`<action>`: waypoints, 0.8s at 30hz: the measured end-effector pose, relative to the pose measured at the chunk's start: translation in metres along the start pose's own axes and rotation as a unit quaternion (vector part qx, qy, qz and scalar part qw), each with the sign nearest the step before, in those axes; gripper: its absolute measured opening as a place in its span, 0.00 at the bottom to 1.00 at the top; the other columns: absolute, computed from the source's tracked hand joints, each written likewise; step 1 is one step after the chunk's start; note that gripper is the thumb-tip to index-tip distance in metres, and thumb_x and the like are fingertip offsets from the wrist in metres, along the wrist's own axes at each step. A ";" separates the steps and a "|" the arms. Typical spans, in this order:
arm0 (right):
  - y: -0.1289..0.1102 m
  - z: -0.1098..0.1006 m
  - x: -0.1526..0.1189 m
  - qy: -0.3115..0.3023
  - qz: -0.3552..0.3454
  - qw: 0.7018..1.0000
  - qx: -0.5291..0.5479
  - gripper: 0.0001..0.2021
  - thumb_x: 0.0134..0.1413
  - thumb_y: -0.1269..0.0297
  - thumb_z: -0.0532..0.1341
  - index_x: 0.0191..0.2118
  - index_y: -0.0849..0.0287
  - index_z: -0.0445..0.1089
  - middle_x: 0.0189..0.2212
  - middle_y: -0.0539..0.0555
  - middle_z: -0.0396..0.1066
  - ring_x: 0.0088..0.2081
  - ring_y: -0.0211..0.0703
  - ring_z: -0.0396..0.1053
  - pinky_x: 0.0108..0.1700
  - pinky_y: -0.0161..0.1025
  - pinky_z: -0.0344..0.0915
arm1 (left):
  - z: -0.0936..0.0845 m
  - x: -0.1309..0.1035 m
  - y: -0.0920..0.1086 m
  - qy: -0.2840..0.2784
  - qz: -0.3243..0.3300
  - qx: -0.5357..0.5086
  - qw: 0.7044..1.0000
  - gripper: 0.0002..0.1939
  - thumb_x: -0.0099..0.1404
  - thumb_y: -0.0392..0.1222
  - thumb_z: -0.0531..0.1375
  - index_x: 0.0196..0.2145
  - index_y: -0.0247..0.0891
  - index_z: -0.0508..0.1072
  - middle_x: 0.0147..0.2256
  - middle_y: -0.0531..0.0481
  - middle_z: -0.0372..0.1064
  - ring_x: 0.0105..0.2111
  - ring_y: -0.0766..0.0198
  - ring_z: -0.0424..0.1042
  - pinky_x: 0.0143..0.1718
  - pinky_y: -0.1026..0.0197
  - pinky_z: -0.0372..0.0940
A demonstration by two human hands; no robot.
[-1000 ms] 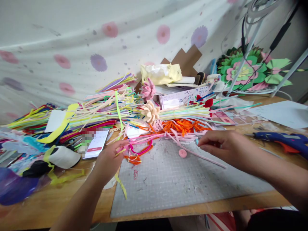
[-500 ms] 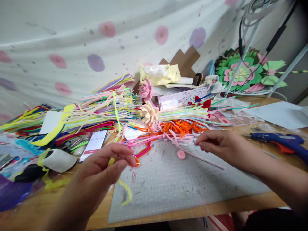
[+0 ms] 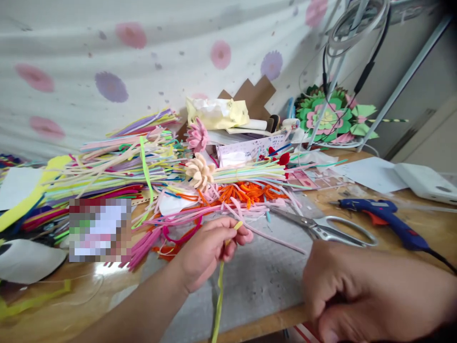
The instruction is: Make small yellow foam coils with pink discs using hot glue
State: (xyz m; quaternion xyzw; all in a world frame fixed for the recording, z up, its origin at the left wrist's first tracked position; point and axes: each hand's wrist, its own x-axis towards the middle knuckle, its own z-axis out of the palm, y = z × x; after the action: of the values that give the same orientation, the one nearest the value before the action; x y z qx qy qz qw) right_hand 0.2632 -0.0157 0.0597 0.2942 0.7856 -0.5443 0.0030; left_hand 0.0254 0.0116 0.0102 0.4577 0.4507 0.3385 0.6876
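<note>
My left hand is above the grey cutting mat, its fingers pinched on a thin yellow strip. The strip's short tip sticks up past the fingertips, and its long end hangs down below the hand. A small pink coil shows just behind those fingers. My right hand is low at the right, close to the camera, with its fingers curled closed. Whatever it may hold is hidden. Metal scissors lie just beyond it, with a blue glue gun farther right.
Bundles of coloured pipe cleaners are heaped along the back left. A pink flower and a cream flower rest by them. Orange pipe cleaners lie behind the mat. A white device sits at the right.
The view has turned right, bringing the scissors into sight. My left hand has moved over the mat with the yellow strip. My right hand has come lower and nearer the camera.
</note>
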 end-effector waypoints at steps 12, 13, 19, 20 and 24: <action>0.035 0.009 0.062 0.198 -0.020 0.923 0.328 0.15 0.54 0.53 0.61 0.31 0.60 0.62 0.21 0.45 0.63 0.21 0.32 0.60 0.25 0.31 0.61 | -0.002 0.001 -0.027 0.004 0.016 0.030 0.999 0.13 0.63 0.49 0.59 0.29 0.36 0.73 0.24 0.53 0.69 0.18 0.72 0.57 0.20 0.66 0.49; 0.035 0.009 0.065 0.189 -0.033 0.922 0.336 0.15 0.55 0.52 0.60 0.32 0.61 0.62 0.21 0.45 0.63 0.22 0.32 0.61 0.26 0.31 0.61 | -0.002 0.001 -0.026 0.005 0.016 0.028 0.999 0.13 0.62 0.50 0.59 0.29 0.36 0.73 0.23 0.53 0.68 0.18 0.71 0.58 0.19 0.66 0.49; 0.033 0.009 0.075 0.211 -0.074 0.898 0.378 0.08 0.56 0.64 0.59 0.29 0.60 0.61 0.20 0.45 0.64 0.22 0.32 0.64 0.29 0.32 0.59 | -0.003 -0.003 -0.024 0.019 0.016 0.006 1.000 0.13 0.63 0.49 0.59 0.29 0.35 0.73 0.22 0.54 0.68 0.18 0.73 0.58 0.19 0.67 0.49; 0.033 0.009 0.077 0.223 -0.078 0.894 0.382 0.07 0.54 0.67 0.60 0.28 0.60 0.62 0.20 0.45 0.65 0.24 0.32 0.64 0.30 0.32 0.59 | -0.003 -0.003 -0.024 0.018 0.017 0.005 1.000 0.13 0.63 0.48 0.59 0.29 0.35 0.73 0.22 0.54 0.68 0.18 0.73 0.59 0.19 0.68 0.49; 0.034 0.007 0.082 0.204 -0.082 0.895 0.388 0.04 0.45 0.73 0.64 0.30 0.62 0.68 0.25 0.49 0.70 0.29 0.33 0.66 0.31 0.30 0.61 | -0.006 -0.002 -0.026 0.016 0.022 -0.002 1.000 0.12 0.63 0.47 0.59 0.28 0.35 0.72 0.22 0.55 0.68 0.17 0.74 0.58 0.19 0.68 0.49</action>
State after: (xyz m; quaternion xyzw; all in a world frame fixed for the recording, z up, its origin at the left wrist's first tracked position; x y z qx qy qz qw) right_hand 0.2093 0.0240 0.0008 0.3111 0.5165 -0.7324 -0.3161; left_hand 0.0209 0.0028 -0.0148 0.4605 0.4509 0.3620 0.6735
